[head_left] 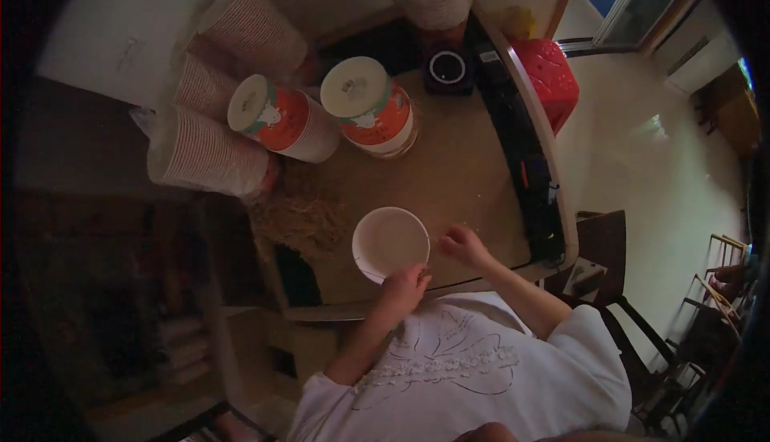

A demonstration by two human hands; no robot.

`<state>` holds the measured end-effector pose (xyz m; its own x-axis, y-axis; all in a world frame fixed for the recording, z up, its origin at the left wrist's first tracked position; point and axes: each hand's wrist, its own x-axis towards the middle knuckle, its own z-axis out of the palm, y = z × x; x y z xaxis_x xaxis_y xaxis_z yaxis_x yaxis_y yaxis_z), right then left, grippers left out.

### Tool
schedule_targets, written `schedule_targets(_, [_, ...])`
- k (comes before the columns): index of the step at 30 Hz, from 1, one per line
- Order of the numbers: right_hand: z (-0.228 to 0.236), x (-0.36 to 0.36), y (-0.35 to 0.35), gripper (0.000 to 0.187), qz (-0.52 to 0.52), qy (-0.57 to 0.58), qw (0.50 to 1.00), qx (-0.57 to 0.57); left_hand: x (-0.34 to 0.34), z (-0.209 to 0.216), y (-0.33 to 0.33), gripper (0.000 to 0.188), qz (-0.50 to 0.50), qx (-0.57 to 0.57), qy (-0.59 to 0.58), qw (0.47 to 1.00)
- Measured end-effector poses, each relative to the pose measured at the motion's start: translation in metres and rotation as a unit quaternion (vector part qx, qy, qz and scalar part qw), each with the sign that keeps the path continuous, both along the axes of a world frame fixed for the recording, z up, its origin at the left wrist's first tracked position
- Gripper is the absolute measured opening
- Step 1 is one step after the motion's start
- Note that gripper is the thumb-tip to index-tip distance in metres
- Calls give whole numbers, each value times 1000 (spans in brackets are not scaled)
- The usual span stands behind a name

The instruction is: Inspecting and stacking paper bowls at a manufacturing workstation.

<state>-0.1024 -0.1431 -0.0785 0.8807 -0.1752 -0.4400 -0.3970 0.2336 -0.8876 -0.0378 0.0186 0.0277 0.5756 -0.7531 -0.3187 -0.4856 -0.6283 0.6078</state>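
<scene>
A white paper tub (383,237), its open mouth facing up, stands near the table's front edge. My left hand (403,291) is closed at the tub's near right rim, with a small dark bit showing at its fingertips. Just off the right side of the rim, my right hand (465,247) is held in a pinch. A faint thin line runs between its fingers and the tub, too fine to make out. Left of the tub lies a loose heap of tan twine strands (311,219).
Two lidded stacks of orange-printed tubs, a slanted stack (301,125) and an upright stack (377,117), stand behind. Wrapped nested tubs (210,152) crowd the left. A dark round-topped device (447,69) sits at the back. A red stool (545,81) stands beyond the table's right edge (553,161).
</scene>
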Motion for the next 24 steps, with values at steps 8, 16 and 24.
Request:
schedule_targets(8, [-2, -20, 25, 18, -28, 26, 983, 180, -23, -19, -2, 17, -33, -47, 51, 997])
schedule_targets(16, [4, -18, 23, 19, -85, 54, 948, 302, -29, -36, 3, 14, -42, -81, 53, 994])
schedule_targets(24, [0, 6, 40, 16, 2, 38, 982, 184, -26, -34, 14, 22, 17, -60, -8, 998])
